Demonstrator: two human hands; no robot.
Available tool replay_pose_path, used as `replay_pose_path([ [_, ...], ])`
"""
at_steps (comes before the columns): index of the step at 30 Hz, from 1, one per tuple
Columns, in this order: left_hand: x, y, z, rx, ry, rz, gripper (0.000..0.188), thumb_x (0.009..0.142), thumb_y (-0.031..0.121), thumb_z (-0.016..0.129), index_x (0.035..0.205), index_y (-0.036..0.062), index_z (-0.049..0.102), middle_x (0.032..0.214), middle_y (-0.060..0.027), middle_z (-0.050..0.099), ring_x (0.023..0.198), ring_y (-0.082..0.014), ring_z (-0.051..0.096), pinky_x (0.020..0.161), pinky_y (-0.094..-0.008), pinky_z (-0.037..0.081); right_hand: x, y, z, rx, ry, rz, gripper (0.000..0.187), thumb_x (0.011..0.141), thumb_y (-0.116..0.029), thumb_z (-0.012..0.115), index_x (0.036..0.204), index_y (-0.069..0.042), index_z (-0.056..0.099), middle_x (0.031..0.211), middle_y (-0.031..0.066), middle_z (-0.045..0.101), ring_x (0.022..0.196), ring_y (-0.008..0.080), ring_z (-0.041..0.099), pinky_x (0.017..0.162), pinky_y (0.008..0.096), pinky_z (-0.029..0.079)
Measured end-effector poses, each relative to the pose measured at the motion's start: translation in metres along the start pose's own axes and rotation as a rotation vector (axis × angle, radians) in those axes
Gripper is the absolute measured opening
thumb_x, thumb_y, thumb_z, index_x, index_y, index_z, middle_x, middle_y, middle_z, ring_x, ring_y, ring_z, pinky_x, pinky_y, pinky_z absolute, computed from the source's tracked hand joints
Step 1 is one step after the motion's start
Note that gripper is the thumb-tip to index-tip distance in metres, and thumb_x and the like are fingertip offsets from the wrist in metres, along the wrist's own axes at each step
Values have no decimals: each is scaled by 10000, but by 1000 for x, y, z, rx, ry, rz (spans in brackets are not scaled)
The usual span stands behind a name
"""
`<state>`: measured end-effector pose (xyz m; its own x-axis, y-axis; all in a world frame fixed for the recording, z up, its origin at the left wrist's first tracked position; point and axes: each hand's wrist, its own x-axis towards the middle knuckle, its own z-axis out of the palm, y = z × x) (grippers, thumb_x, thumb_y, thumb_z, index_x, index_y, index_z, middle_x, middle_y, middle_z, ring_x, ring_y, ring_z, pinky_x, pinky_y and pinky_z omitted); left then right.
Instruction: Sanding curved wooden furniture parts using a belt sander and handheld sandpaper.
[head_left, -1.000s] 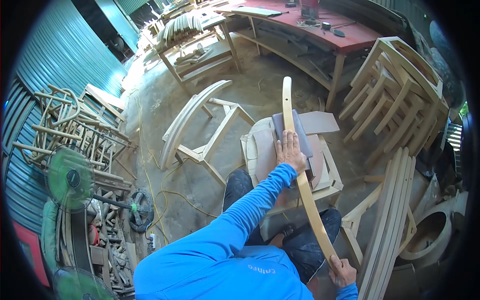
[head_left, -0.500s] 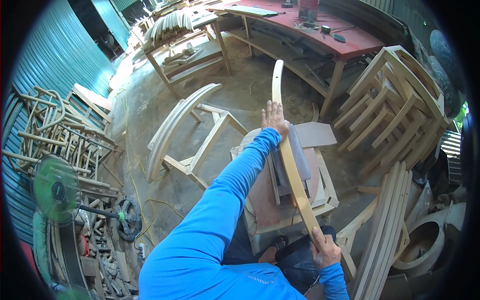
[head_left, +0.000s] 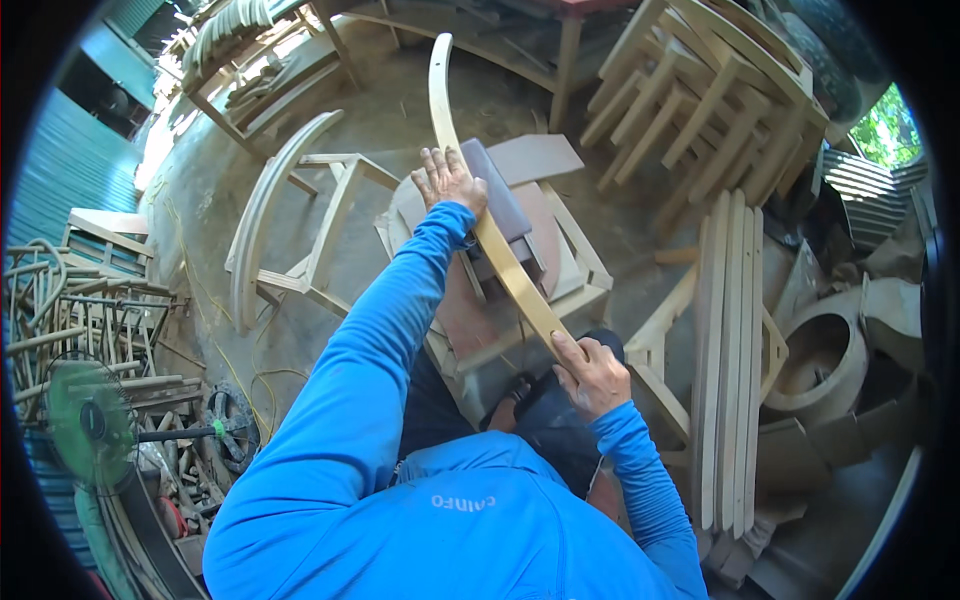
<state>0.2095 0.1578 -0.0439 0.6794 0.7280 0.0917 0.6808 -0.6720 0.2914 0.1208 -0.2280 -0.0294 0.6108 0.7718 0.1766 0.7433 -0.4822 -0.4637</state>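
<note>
A long curved wooden slat (head_left: 515, 280), pale, with a small hole near its far end, runs from the far middle toward me. My left hand (head_left: 450, 185) lies over its middle, fingers stretched across the left side and thumb on the right. Around the near end, my right hand (head_left: 592, 375) is closed with the thumb on top. Just beneath and right of the slat is a grey-purple block-shaped device (head_left: 497, 190), resting on a low wooden stand (head_left: 590, 285) with boards on it. The slat hides part of the device, so whether they touch I cannot tell.
A chair frame with curved rails (head_left: 275, 215) stands left. Stacked chair frames (head_left: 700, 90) are at the far right, long slats (head_left: 730, 360) nearer right. A fan (head_left: 92, 420), wood scraps and a yellow cord (head_left: 190, 265) lie left. A round hollow casing (head_left: 815, 355) sits right.
My view has shifted, so the surroundings appear higher and farther left. My right hand and the slat's near end have moved forward, closer to the stand. Both hands stay on the slat.
</note>
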Motion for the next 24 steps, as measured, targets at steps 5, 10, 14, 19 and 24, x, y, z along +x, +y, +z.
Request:
replay_pose_path([
  [5,-71,31,11,-11,-34,18,887,892,382,549,1621,-2,223,1703,-233,158,1603,-376,-2,1259,-602,-38,-63,16,-21,-126,92,-143,640,776,-195,813,1391,-216,637,1129,99,579,1000,295,574,845,415,466],
  [10,-78,26,17,-1,20,30,883,884,390,551,1610,-13,252,1700,-225,179,1601,-381,25,1259,-605,-31,-71,16,-20,-140,55,-171,619,781,-199,823,1374,-200,648,1042,65,557,930,271,550,803,408,438],
  [14,-32,7,19,-40,36,22,889,877,396,552,1613,-5,254,1700,-210,198,1603,-364,43,1263,-600,-19,-29,9,-12,-152,110,-202,586,811,-245,801,1375,-211,645,1019,57,550,905,254,545,826,405,407],
  [19,36,-18,16,-74,36,22,881,886,403,545,1625,31,245,1698,-188,218,1604,-326,74,1275,-577,15,32,-12,13,-186,128,-183,614,814,-240,798,1406,-238,632,959,58,524,880,250,542,820,405,384],
  [24,100,-30,17,-155,50,58,903,870,435,567,1624,50,253,1687,-172,253,1595,-323,130,1278,-568,69,89,-26,35,-273,143,-181,581,847,-240,773,1409,-267,630,916,47,513,862,232,532,815,395,378],
])
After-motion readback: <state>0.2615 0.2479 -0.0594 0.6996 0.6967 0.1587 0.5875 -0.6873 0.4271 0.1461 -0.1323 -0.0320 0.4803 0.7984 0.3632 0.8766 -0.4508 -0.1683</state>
